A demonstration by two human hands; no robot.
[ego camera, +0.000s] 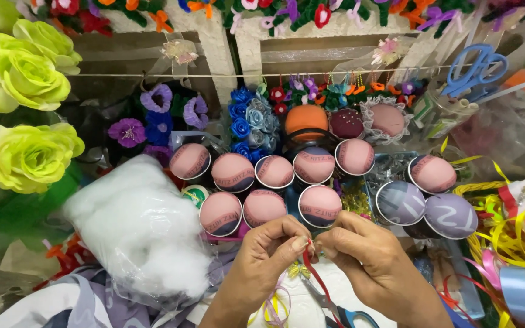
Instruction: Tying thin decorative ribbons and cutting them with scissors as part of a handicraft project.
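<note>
- Red ribbon (318,280): narrow strip, near centre of the scene, pinched at its top end between both hands and trailing down toward the near edge. Judged very light, limp and somewhat slick; best held close to the pinched end.
- Left hand (268,252): closed, fingertips gripping the ribbon's end.
- Right hand (369,258): closed, fingertips meeting the left's on the same end.
- Fabric-covered padded balls (264,208): pink and purple, clustered just beyond the hands.
- White stuffing in a clear bag (144,228): left of the hands.
- Blue-handled scissors (352,317): near edge, under the right hand.
- Yellow ribbon (518,243): loose tangle, far right.
</note>
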